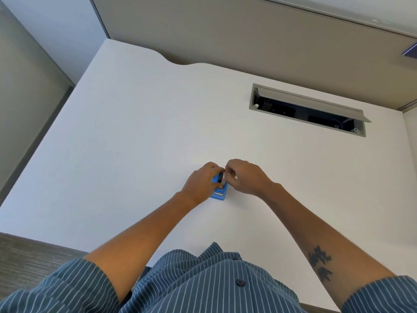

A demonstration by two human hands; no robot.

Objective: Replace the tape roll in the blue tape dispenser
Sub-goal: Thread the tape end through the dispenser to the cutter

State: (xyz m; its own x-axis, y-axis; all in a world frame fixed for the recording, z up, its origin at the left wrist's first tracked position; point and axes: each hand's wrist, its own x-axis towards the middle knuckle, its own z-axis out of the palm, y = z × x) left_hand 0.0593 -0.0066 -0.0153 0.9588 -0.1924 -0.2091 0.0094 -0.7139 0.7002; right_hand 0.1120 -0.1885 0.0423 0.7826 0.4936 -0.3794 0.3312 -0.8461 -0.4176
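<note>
Working at the centre of the frame, slightly low: both hands meet over the blue tape dispenser (pixel 218 192), which sits flat on the white desk (pixel 135 143).

Head view, only view available.
- Left hand (pixel 200 182) is wrapped over the left side of the dispenser, fingers curled together against its body, apparently bracing it to the desk.
- Right hand (pixel 244 177) comes in from the right; thumb and forefinger are pinched together at the top of the tape roll (pixel 221 178), a dark ring standing on edge in the dispenser's cradle. Whether they hold the roll itself or a loose tape end, cannot tell: too small.
- The near end of the dispenser, with its pale cutter area, points toward the bottom of the frame and is uncovered.
- Cable hatch (pixel 309 110) lies open at upper right, well apart from the work.
- No second roll visible anywhere on the desk.

Judgement: roll is being seated or lifted at the cradle; stage uncertain. To do it well: keep the left hand pressing the base down, move the roll straight along the cradle slots without twisting, fingers clear of the cutter.
</note>
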